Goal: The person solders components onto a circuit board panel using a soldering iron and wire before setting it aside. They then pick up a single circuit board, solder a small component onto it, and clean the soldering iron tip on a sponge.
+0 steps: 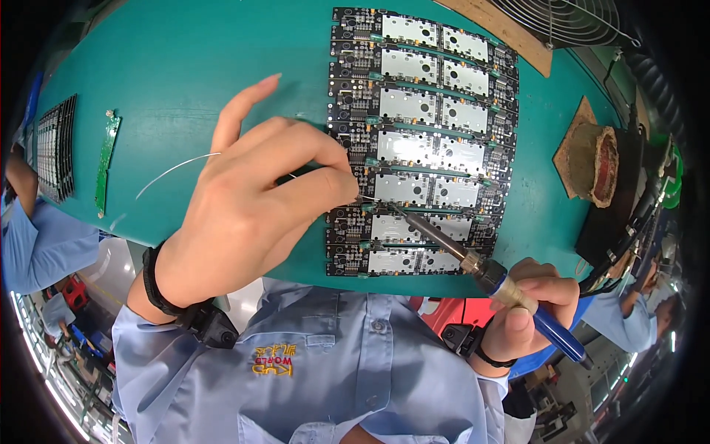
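Observation:
Several black circuit boards with silver metal plates (430,152) lie side by side in a panel on the green mat. My left hand (251,196) is closed, pinching a thin solder wire (166,169) whose loose end curves out to the left. The wire's other end comes out at the fingertips over the left part of a lower board. In my right hand (534,305), closed around its handle, is a soldering iron (436,237) with a blue rear end. It slants up to the left, its tip beside the wire at the board; whether they touch is too small to tell.
On the green mat (177,59), a narrow green circuit board (108,163) lies at left, near a stack of boards (58,148). At right stands a brown stand with a round opening (595,164). A wooden strip (510,29) and fan guard (566,18) are at top right. Other people sit at both sides.

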Motion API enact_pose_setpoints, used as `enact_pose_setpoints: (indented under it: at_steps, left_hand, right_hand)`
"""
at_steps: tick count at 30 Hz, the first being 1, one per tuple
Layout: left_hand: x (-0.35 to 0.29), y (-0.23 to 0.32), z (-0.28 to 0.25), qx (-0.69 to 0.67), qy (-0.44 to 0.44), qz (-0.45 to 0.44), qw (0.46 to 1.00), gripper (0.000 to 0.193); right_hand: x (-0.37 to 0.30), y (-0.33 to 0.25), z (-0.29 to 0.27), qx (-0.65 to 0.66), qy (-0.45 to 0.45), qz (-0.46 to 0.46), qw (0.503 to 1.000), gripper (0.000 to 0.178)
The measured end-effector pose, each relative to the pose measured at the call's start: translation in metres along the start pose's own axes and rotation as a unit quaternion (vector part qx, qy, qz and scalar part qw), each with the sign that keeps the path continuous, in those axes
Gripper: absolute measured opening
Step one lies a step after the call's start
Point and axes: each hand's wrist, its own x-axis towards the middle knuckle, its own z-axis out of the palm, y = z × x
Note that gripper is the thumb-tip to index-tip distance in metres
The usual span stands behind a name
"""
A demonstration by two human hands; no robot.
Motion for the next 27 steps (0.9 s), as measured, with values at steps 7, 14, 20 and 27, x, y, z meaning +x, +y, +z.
enact_pose_setpoints:
  at_steps: [7, 14, 20, 27]
  left_hand:
    - [0.0, 0.0, -0.002, 0.005, -0.015, 0.003, 1.0, 0.015]
    - [0.001, -0.001, -0.001, 0.002, -0.023, 0.003, 1.0, 0.015]
    - [0.0, -0.001, -0.001, -0.003, -0.015, 0.004, 1.0, 0.016]
    - [-0.011, 0.003, -0.009, 0.014, -0.003, -0.024, 1.0, 0.021]
  right_hand:
    - [0.005, 0.005, -0.008, 0.027, -0.071, -0.027, 0.997, 0.037]
    - [0.007, 0.007, -0.008, 0.028, -0.106, -0.043, 0.993, 0.035]
    - [0.012, 0.007, -0.012, 0.016, -0.144, -0.065, 0.987, 0.037]
    - [-0.001, 0.015, -0.021, -0.052, 0.247, -0.055, 0.966, 0.044]
